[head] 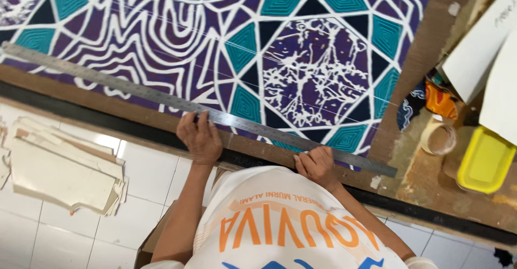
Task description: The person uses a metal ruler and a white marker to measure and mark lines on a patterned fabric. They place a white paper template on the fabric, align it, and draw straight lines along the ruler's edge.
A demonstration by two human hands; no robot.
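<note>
The left hand (pixel 199 137) is resting on a long metal ruler (pixel 134 90). Its grip is folded over the steel, with the fingers hooked across the far edge and pressing the ruler down. The right hand (pixel 318 164) is sitting further along the same ruler. Its fingers are curled in with the knuckles up and the tips against the near edge, and whether this grip is actually pinching the steel cannot be told.

The ruler is lying slantwise under both grips. It is running far out past the left grip on one side and ending a little way beyond the right grip on the other.

Under the ruler and spreading away beyond both grips, a patterned cloth (pixel 301 48) in purple, teal and white is lying flat on the wooden surface (pixel 425 177). The ruler is sitting along the cloth's near border, just inside the surface's front edge.

Out past the right grip, a roll of tape (pixel 438 138) is sitting on bare wood. A yellow tray (pixel 484 161) is lying just beside the roll, and white boards (pixel 474 48) are lying beyond them.

Below the left grip, off the surface, a stack of pale card pieces (pixel 59 172) is lying on the white tiled floor (pixel 156 161).
</note>
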